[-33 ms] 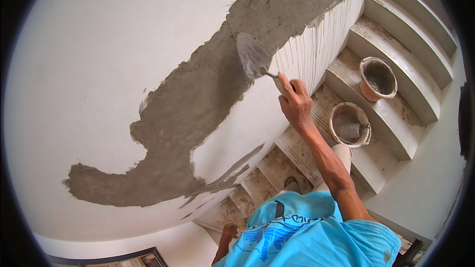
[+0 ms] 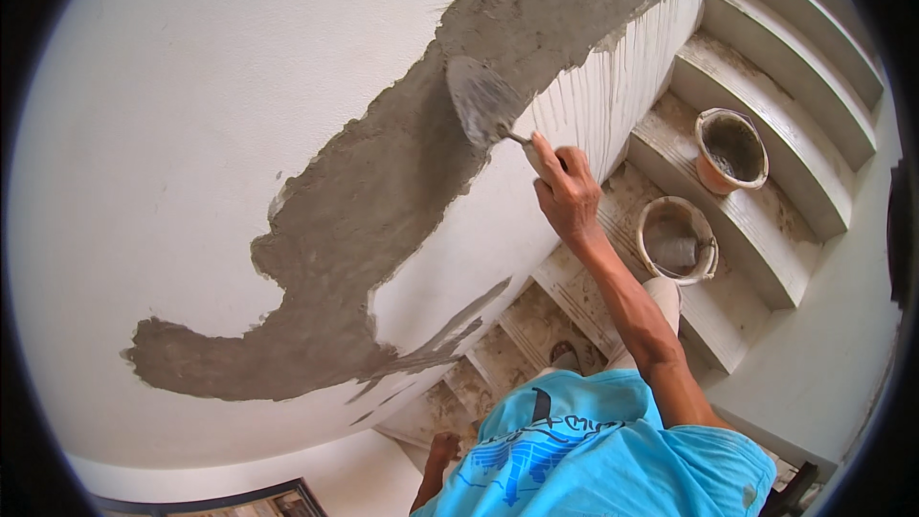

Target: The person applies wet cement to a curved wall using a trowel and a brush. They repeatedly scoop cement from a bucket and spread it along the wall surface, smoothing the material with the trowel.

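Observation:
My right hand (image 2: 569, 193) is closed round the handle of a pointed trowel (image 2: 481, 101). The trowel's grey, smeared blade lies against a band of wet grey mortar (image 2: 383, 182) that runs diagonally across the white wall. Low beside my body, my left hand (image 2: 443, 447) hangs with its fingers curled in. Whatever it may hold is hidden.
Concrete stairs (image 2: 756, 220) climb along the wall to the upper right. An orange bucket (image 2: 710, 172) with grey mix stands on one step. Just below it is another bucket (image 2: 709, 263) containing a grey cylindrical thing. Grey drips streak the wall (image 2: 593, 110).
The trowel and my right hand have shifted slightly left and up along the mortar. My left hand and the buckets stay where they were.

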### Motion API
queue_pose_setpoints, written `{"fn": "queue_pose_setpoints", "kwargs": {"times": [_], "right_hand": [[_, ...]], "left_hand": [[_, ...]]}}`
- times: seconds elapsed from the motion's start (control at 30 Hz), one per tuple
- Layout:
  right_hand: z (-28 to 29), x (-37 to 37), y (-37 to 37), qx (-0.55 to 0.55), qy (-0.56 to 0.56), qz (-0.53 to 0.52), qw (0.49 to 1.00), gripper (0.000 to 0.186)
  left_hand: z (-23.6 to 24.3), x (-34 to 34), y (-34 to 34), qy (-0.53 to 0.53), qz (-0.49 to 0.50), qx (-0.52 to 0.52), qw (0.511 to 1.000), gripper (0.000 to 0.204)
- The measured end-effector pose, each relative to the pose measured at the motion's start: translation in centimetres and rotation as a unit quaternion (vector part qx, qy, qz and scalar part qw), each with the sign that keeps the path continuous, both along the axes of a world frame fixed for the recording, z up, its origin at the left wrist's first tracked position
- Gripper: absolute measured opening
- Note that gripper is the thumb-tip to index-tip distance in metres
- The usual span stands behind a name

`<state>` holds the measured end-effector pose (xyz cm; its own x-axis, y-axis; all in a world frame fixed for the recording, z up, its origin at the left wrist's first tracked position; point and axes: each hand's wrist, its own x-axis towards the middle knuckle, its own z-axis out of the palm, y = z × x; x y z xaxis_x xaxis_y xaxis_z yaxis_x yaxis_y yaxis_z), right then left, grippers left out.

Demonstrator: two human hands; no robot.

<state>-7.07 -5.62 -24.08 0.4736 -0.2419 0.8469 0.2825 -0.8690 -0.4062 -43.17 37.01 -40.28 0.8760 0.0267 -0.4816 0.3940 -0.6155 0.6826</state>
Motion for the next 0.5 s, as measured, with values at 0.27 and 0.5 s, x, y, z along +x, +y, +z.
{"fn": "queue_pose_setpoints", "kwargs": {"times": [0.27, 0.5], "right_hand": [[-5.1, -0.8, -1.0, -0.003, 0.053, -0.007, 0.999, 0.076], [1.5, 1.5, -1.2, 0.117, 0.011, 0.0, 0.993, 0.079]], "left_hand": [[-2.6, 1.9, 2.1, 0.189, 0.054, 0.008, 0.98, 0.028], [-6.1, -0.2, 4.5, 0.173, -0.025, 0.011, 0.985, 0.029]]}}
